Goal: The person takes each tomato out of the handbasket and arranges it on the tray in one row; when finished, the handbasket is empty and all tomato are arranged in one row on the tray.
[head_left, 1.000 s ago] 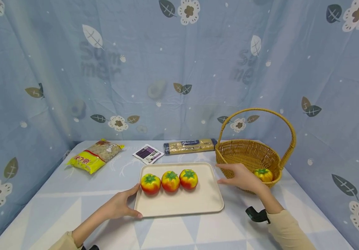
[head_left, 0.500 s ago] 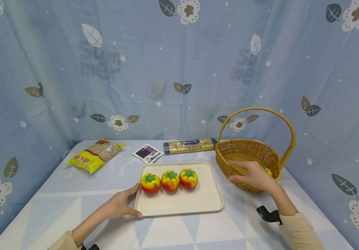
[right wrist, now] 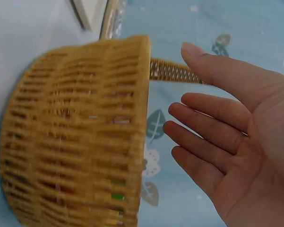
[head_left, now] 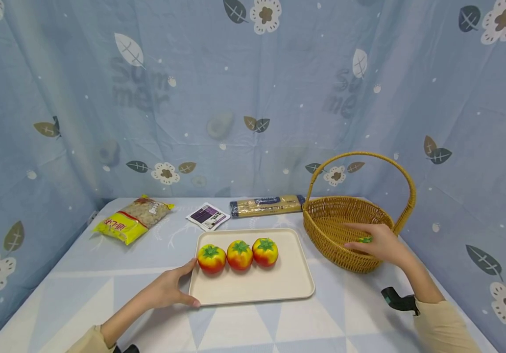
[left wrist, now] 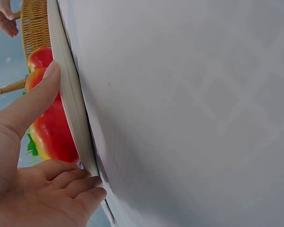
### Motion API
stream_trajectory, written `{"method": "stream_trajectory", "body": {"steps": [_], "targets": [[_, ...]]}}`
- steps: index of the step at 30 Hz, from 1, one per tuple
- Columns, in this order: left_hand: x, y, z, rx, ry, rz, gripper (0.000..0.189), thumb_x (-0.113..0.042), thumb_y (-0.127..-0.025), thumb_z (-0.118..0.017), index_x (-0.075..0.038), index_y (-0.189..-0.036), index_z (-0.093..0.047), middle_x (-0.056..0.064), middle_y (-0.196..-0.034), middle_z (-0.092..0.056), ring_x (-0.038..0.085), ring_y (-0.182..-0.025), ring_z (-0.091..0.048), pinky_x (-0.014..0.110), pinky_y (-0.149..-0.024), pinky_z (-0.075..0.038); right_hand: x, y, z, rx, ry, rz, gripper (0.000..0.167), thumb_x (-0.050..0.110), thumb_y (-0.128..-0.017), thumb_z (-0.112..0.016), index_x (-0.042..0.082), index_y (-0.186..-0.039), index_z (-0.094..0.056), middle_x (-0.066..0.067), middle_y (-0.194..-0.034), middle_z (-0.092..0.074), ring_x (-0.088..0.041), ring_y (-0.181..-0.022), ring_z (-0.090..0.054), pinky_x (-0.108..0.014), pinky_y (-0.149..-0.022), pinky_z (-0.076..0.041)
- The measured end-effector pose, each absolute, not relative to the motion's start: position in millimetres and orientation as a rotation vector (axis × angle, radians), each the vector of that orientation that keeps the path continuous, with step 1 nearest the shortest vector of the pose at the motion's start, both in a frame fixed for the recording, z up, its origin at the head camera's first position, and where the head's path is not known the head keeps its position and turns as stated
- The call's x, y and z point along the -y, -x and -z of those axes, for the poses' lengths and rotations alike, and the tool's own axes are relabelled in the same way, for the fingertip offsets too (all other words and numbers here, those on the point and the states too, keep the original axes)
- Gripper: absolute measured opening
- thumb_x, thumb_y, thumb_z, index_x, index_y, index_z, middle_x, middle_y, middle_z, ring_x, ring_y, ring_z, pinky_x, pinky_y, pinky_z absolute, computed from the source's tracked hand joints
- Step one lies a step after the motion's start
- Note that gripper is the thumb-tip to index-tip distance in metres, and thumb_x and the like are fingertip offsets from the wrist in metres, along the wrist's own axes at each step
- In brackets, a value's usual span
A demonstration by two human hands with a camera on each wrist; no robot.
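Note:
Three red-and-yellow tomatoes [head_left: 240,256] with green leafy tops stand in a row on the cream tray [head_left: 275,287], toward its left side. My left hand [head_left: 164,290] touches the tray's left end, its thumb at the front corner and its fingers along the side. In the left wrist view, the thumb overlaps the tray rim beside the tomatoes. My right hand [head_left: 380,243] is over the near right rim of the wicker basket [head_left: 323,238], fingers extended and holding nothing. Inside the basket, another tomato's green top [head_left: 365,239] shows between thumb and fingers; the hand hides most of it.
The basket's tall handle [head_left: 365,153] arches above its opening. Along the back lie a yellow bag of pasta [head_left: 134,220], a flat purple-and-white packet [head_left: 208,216] and a long pack of spaghetti [head_left: 267,206]. A patterned blue curtain [head_left: 253,98] closes off the back.
My right hand has moved right, from beside the tray's right edge to over the basket, covering most of the tomato there. The left hand and the tray stay put.

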State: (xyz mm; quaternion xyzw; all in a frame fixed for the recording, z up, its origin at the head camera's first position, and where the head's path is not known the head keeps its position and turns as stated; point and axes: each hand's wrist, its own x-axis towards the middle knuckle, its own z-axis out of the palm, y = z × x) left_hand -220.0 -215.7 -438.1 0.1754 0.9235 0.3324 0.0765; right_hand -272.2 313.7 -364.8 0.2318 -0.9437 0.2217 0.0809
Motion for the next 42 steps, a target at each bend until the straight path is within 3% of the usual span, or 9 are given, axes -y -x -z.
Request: {"method": "stream_trajectory", "body": {"steps": [3,7,12,19,23,28,33,35,42], "targets": [[215.6,219.8,438.1,-2.765,-0.518,-1.001,0.113,-0.039,-0.061,-0.090,0.011,-0.144,-0.031,0.028,-0.145,-0.037,0.047,-0.133,-0.034,0.057,-0.108,-0.030,-322.1,273.5,363.7,2.843,-0.676,-0.679,0.059,0.038,-0.085,-0.073,0.006,-0.133,-0.059,0.002,-0.073,-0.063,-0.003,-0.041,-0.018,-0.026,-0.051,-0.036],[215.5,219.5,438.2,-2.762,-0.513,-1.004,0.114,-0.039,-0.061,-0.090,0.011,-0.144,-0.031,0.028,-0.145,-0.037,0.047,-0.133,-0.034,0.057,-0.108,-0.030,-333.9,276.6,364.1,2.851,-0.690,-0.672,0.057,0.030,-0.086,-0.074,0.005,-0.134,-0.058,0.012,-0.051,-0.038,-0.003,-0.041,-0.019,-0.023,-0.044,-0.033],[215.7,220.1,438.5,-2.764,-0.524,-0.997,0.114,-0.040,-0.061,-0.090,0.011,-0.144,-0.032,0.028,-0.146,-0.037,0.047,-0.133,-0.035,0.057,-0.108,-0.031,-347.3,279.3,365.3,2.886,-0.661,-0.638,0.056,0.026,-0.086,-0.074,0.003,-0.134,-0.056,0.012,-0.047,-0.028,-0.003,-0.040,-0.022,-0.023,-0.041,-0.031],[215.1,220.7,437.6,-2.761,-0.521,-0.992,0.114,-0.040,-0.061,-0.090,0.011,-0.145,-0.031,0.028,-0.146,-0.037,0.046,-0.133,-0.035,0.057,-0.108,-0.031,-358.7,279.3,362.3,2.956,-0.601,-0.614,0.059,0.025,-0.084,-0.075,-0.003,-0.132,-0.056,0.004,-0.061,-0.040,-0.005,-0.045,-0.024,-0.024,-0.044,-0.031],[214.8,220.1,437.3,-2.764,-0.512,-0.988,0.114,-0.040,-0.060,-0.090,0.010,-0.145,-0.031,0.027,-0.146,-0.038,0.046,-0.133,-0.035,0.057,-0.107,-0.031,-361.6,279.8,361.0,2.995,-0.604,-0.603,0.059,0.023,-0.085,-0.075,-0.006,-0.131,-0.055,0.003,-0.067,-0.052,-0.006,-0.047,-0.033,-0.025,-0.047,-0.033],[214.6,219.6,438.0,-2.764,-0.512,-0.987,0.114,-0.040,-0.061,-0.090,0.010,-0.145,-0.031,0.027,-0.146,-0.038,0.046,-0.133,-0.035,0.057,-0.107,-0.032,-363.0,282.9,362.9,3.023,-0.635,-0.586,0.059,0.024,-0.084,-0.075,-0.010,-0.128,-0.056,-0.012,-0.094,-0.069,-0.011,-0.058,-0.048,-0.026,-0.052,-0.039],[214.8,219.1,438.5,-2.760,-0.522,-0.992,0.113,-0.040,-0.061,-0.089,0.010,-0.145,-0.031,0.027,-0.146,-0.037,0.046,-0.133,-0.035,0.057,-0.108,-0.031,-363.0,289.7,366.7,3.051,-0.652,-0.520,0.061,0.028,-0.082,-0.077,-0.012,-0.124,-0.058,-0.028,-0.113,-0.064,-0.023,-0.080,-0.063,-0.031,-0.061,-0.050],[214.7,218.9,438.5,-2.756,-0.522,-0.998,0.113,-0.039,-0.061,-0.089,0.010,-0.145,-0.031,0.028,-0.146,-0.037,0.046,-0.133,-0.034,0.057,-0.108,-0.030,-362.8,291.7,367.7,3.066,-0.643,-0.500,0.064,0.031,-0.081,-0.078,-0.013,-0.123,-0.058,-0.029,-0.113,-0.063,-0.027,-0.087,-0.065,-0.034,-0.065,-0.054],[214.7,218.7,437.2,-2.754,-0.519,-1.002,0.114,-0.039,-0.061,-0.090,0.010,-0.145,-0.031,0.028,-0.146,-0.037,0.046,-0.133,-0.034,0.057,-0.108,-0.030,-361.0,295.2,369.3,3.088,-0.649,-0.470,0.057,0.025,-0.077,-0.082,-0.013,-0.115,-0.063,-0.018,-0.097,-0.068,-0.020,-0.077,-0.062,-0.034,-0.062,-0.054]]}}
